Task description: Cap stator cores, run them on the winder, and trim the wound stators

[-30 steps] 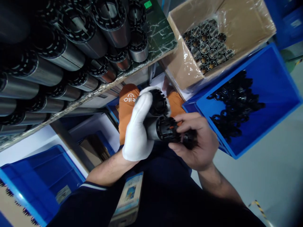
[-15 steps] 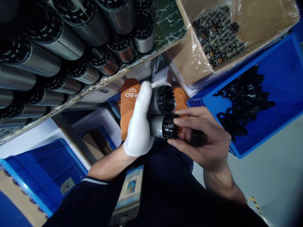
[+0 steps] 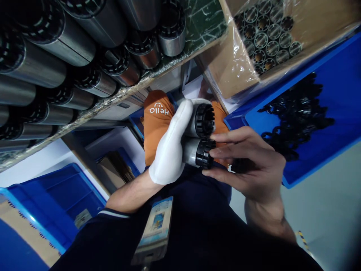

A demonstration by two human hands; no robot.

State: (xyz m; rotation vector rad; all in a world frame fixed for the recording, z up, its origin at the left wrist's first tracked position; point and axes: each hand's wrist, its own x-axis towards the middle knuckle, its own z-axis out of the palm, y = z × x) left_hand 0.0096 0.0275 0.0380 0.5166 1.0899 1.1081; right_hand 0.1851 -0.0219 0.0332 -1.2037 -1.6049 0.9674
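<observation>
My left hand [image 3: 169,156], in a white glove, is wrapped round two short metal tubes held side by side over my lap. The upper tube [image 3: 191,126] bears a black slotted plastic ring [image 3: 205,121] at its open end. On the lower tube [image 3: 189,151] sits another black slotted ring [image 3: 203,155], pinched by the fingertips and thumb of my bare right hand [image 3: 256,165]. How deeply this ring is seated I cannot tell. A further dark piece [image 3: 239,165] shows in shadow under my right fingers, its shape unclear.
Several metal tubes [image 3: 76,45] with black slotted ends stand on the green bench [image 3: 204,22] at upper left. A plastic-lined carton [image 3: 237,64] of tubes is at upper right, above a blue bin [image 3: 338,98] with loose black rings [image 3: 299,109]. Another blue bin [image 3: 56,203] lies at lower left.
Both hands and the two tubes have shifted slightly right. The right fingers stay on the lower tube's ring. The camera view has moved a little too.
</observation>
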